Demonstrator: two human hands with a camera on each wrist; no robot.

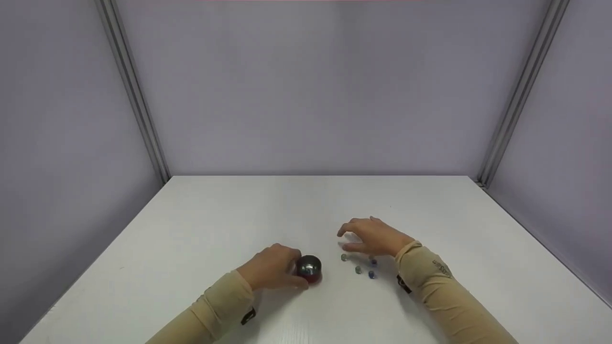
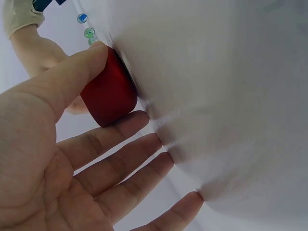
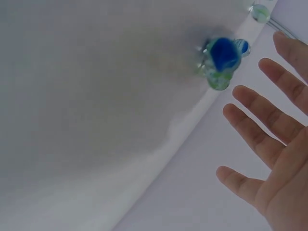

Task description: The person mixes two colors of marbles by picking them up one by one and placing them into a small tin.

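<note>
A: What does the left hand [image 1: 270,272] have hold of?

B: A small round red container with a shiny domed metal top [image 1: 309,269]. It stands on the white table [image 1: 229,224] near the front edge, a little left of the middle. In the left wrist view the thumb lies along its red side [image 2: 108,91] and a fingertip touches its lower edge, while the other fingers are spread straight below it.

A: Anything inside it?

B: I cannot tell. The dome covers the top in the head view, and the wrist view shows only the red wall.

A: And the right hand [image 1: 373,236]?

B: It is wide, with fingers straight and spread, palm down, holding nothing. It hovers just right of the container, beyond a loose group of small glass marbles [image 1: 358,265] lying on the table.

A: How many marbles?

B: Four show from the head view: a clear one [image 1: 344,257] nearest the container, a second clear one [image 1: 358,270] closer to the front edge, and two blue ones [image 1: 372,274] partly tucked against the beige sleeve [image 1: 425,272].

A: Do the wrist views help?

B: Only a little. The right wrist view shows a blue-centred marble [image 3: 220,60] large and blurred, with others behind it. The left wrist view catches a few marbles at its top edge.
</note>
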